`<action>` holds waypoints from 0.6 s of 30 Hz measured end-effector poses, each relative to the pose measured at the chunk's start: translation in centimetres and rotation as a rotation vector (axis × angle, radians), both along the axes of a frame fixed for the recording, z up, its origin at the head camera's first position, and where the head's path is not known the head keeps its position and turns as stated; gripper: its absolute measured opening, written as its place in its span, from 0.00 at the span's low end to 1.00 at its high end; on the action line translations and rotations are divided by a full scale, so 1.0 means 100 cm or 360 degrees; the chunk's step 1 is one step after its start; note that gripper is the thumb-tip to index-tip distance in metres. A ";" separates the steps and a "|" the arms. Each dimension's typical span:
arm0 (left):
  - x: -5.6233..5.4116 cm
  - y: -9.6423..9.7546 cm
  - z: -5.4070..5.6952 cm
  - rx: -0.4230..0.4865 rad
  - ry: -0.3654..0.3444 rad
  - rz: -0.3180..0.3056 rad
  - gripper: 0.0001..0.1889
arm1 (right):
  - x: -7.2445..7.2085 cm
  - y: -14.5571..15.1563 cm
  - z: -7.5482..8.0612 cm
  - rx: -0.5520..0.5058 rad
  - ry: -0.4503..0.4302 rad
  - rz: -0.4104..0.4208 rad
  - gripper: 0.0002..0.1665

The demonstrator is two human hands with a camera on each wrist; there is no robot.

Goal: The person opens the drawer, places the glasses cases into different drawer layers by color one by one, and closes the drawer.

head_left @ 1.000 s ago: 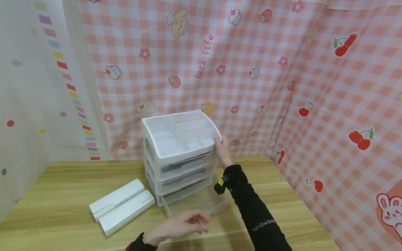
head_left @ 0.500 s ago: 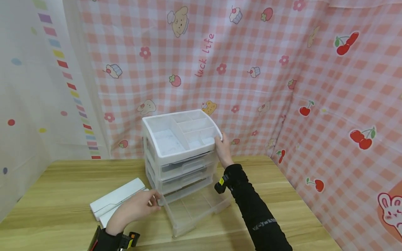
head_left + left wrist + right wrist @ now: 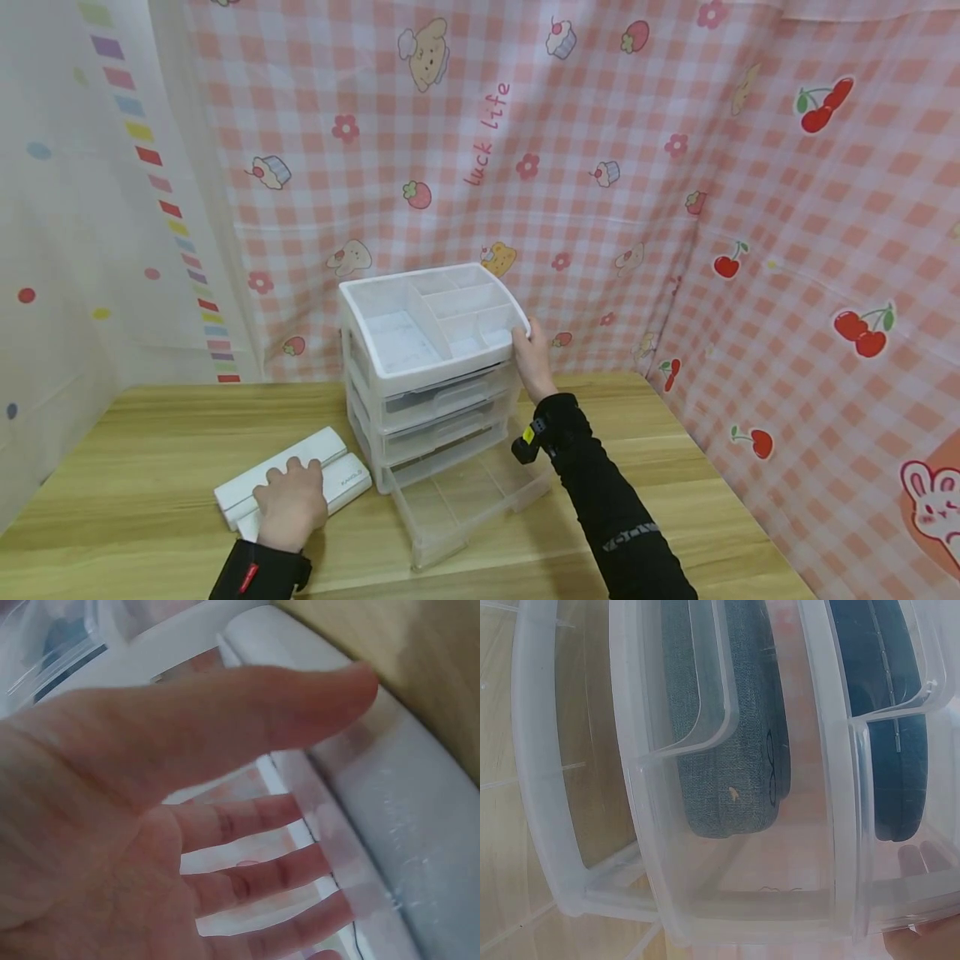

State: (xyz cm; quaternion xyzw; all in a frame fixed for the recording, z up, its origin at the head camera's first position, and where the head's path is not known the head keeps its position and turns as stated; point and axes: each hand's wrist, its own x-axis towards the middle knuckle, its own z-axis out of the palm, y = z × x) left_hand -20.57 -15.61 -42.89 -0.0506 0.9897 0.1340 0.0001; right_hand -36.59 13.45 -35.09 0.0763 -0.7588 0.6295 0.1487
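Case [image 3: 341, 482]: white, flat on the table [image 3: 150, 467], left of the cabinet [image 3: 450, 367], slanting from near left to far right.
Case handling: probably light and stiff-shelled; the smooth faces may slip under dry fingers, and the lengthwise seam may give a little.
Case hold: best across the width, thumb on the near long edge, fingers on the far one.
Left hand [image 3: 291, 504]: over the middle of the case, not clasped; fingers fairly straight, thumb held apart from them. Whether every fingertip touches, I cannot tell.
Right hand [image 3: 534, 362]: gripping the cabinet's near right top corner, well apart from the case.
Bottom drawer [image 3: 438, 547]: clear plastic, pulled out toward the near side, just right of the case and not touching it.
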 end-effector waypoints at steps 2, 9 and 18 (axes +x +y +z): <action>0.000 0.001 -0.002 -0.0010 0.0034 0.0018 0.16 | -0.001 0.000 0.000 -0.0001 0.0000 -0.0002 0.21; 0.000 0.006 -0.002 -0.0032 -0.0002 0.0077 0.12 | 0.001 0.000 0.000 -0.0010 -0.0016 0.0009 0.23; -0.001 0.002 -0.002 -0.0016 -0.0021 -0.0014 0.17 | 0.010 -0.002 0.007 0.0032 0.0003 -0.0014 0.20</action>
